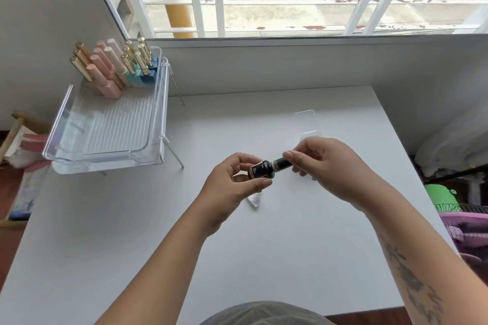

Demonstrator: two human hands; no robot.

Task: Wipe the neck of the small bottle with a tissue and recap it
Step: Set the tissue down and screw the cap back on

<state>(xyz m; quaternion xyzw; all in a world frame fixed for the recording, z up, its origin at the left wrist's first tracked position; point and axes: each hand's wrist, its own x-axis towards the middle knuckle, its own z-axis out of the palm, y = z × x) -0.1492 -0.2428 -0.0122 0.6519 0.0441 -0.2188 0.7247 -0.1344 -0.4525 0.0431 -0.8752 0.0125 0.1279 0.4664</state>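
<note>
A small dark bottle (262, 168) with a tan label is held tilted above the middle of the white table (105, 232). My left hand (232, 185) grips its body between thumb and fingers. My right hand (324, 166) pinches the long black cap (281, 163), which sits on the bottle's neck and points to the right. The neck itself is hidden under the cap. A small folded white tissue (254, 200) lies on the table just below my left hand.
A clear plastic tray (111, 134) on thin wire legs stands at the left, with several pink, gold-capped and blue bottles (116, 66) at its back. A small clear plastic holder (306, 121) sits behind my hands. The window wall runs along the back.
</note>
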